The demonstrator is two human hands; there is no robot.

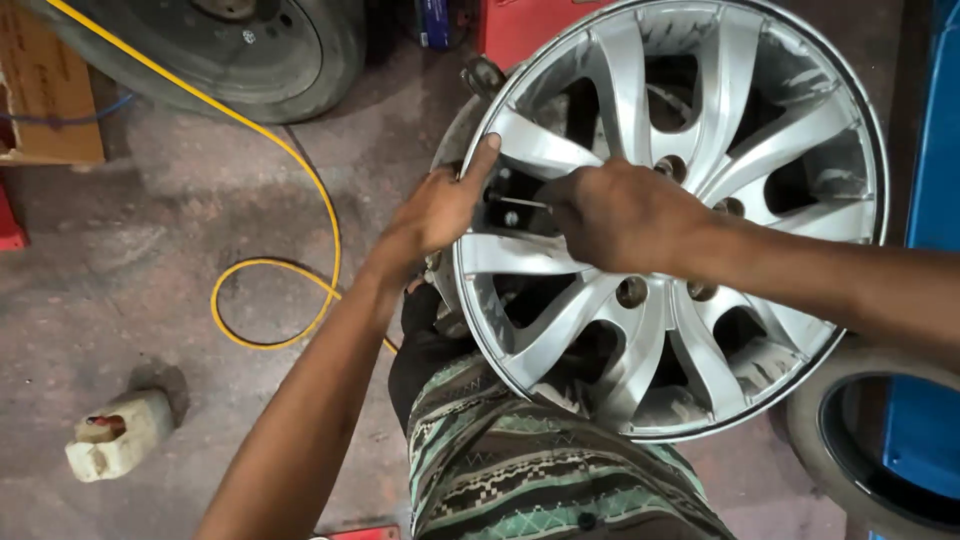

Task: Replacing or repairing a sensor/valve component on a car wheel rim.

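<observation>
Silver alloy wheel rim point(690, 210), round with curved paired spokes and a ring of bolt holes around its hub, stands on edge against my lap, tilted toward me; its face is dusty and scuffed near the lower spokes. It fills the frame from about 12 to 4 o'clock.

My left hand point(440, 210) grips the rim's outer edge at its 9 o'clock side, fingers point(485, 155) wrapped over the lip with the thumb pressed along a spoke. My right hand point(620, 215) lies across the hub, its fingers bunched together and pinching a thin silver metal tool point(520, 203) that pokes into the dark gap between two spokes, just beside my left hand.

Below the rim, at 6 o'clock, are my green patterned trousers point(520, 470). A yellow hose point(270, 200) loops over the stained concrete floor point(150, 260) at 9 o'clock, a grubby white plastic bottle point(115, 435) lies at 8 o'clock, a black tyre on a dark wheel point(240, 50) sits at 11 o'clock, and another black tyre point(850, 440) rests at 4 o'clock.
</observation>
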